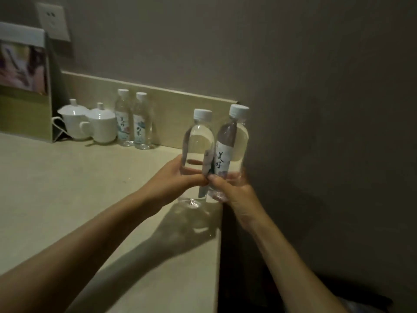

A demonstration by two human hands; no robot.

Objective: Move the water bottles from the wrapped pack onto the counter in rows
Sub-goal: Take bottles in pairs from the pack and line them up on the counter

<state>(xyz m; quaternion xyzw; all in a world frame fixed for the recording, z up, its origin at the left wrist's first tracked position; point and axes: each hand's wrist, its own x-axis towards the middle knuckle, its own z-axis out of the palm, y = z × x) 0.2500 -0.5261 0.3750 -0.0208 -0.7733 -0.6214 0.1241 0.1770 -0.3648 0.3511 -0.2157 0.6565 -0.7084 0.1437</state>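
Hands (171,179) (230,188) around upright bottles (199,141)

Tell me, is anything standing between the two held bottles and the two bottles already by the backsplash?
Nothing visible. The counter is bare between the held bottles and the standing pair; the cups stand left of it.

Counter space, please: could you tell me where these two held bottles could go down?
Bare counter runs from the left hand toward the near edge, left of the forearms. It is crowded along the backsplash: two lidded cups and two standing bottles. The right hand holds its bottle right at the counter's right edge.
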